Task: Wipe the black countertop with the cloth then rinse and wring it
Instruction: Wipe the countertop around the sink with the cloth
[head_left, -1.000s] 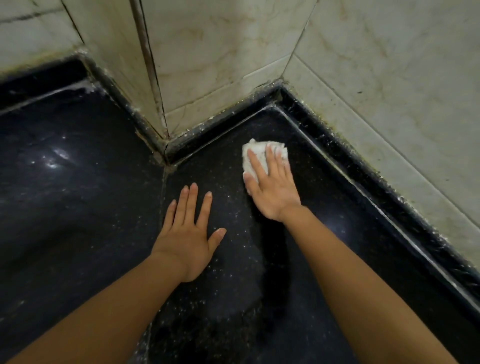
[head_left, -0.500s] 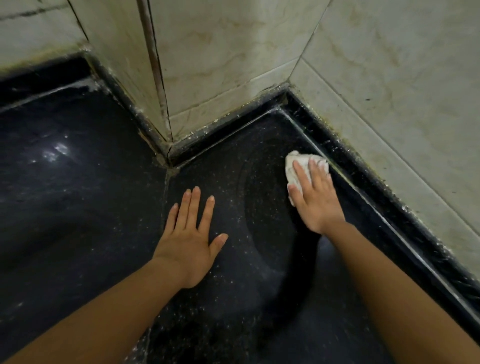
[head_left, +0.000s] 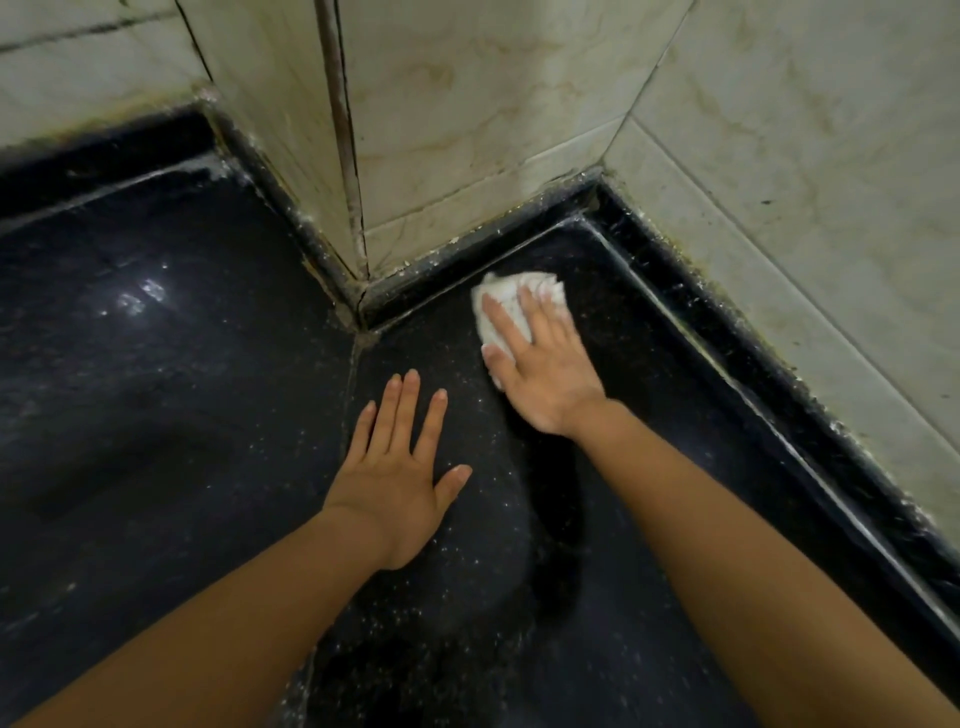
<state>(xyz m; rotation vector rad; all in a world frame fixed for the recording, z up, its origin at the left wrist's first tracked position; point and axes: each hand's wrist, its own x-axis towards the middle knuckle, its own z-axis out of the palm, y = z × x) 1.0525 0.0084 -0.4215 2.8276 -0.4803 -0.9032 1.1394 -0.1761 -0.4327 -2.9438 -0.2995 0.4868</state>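
Two bare forearms reach in from the bottom edge over one black table (head_left: 156, 415), seen from above by a head-worn camera.

The left grip (head_left: 400, 467) lies palm down on the bare stone near the middle of the view. Its four fingers are straight and close together, the thumb is spread out to the right, and it holds nothing.

The right grip (head_left: 545, 374) is further forward and just to the right, apart from the left one. It presses flat on one white cloth (head_left: 511, 283), with its fingers (head_left: 537, 317) straight and lying across the top and the thumb along the cloth's left edge. It is a flat press, not a pinch.

The cloth is bunched and lies on the table under that palm. It sits near the back, just in front of the raised black rim (head_left: 727, 322) at the foot of the wall (head_left: 519, 104), and its far edge sticks out past the fingertips.

The wall is cream tile with brown veining and dark, grimy joints. One tiled corner juts forward toward the camera, and the rim bends around it.

Fine white specks dot the stone, thickest around and below the left grip. One seam (head_left: 349, 395) runs from the jutting corner toward the viewer. One bright glare patch (head_left: 140, 299) shines at the left — the stone there looks glossy.
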